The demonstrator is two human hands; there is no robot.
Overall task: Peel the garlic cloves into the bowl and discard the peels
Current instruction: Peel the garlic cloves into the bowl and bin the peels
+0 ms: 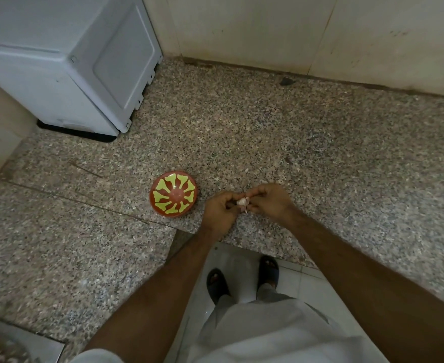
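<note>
Peeling looks underway: the left hand (221, 206) and right hand (266, 199) meet over the table (294, 132), both pinching the garlic (242, 201) just right of the bowl (173, 194), which looks empty. Next, strip the skin and drop the clove in. The garlic's long axis is mostly hidden; a thin tip pokes downward.

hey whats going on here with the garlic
A person stands at a granite counter, gripping a garlic with both the left hand and right hand, working at its skin. The red bowl just to their left looks empty, so no peeled cloves are in it yet.
</note>
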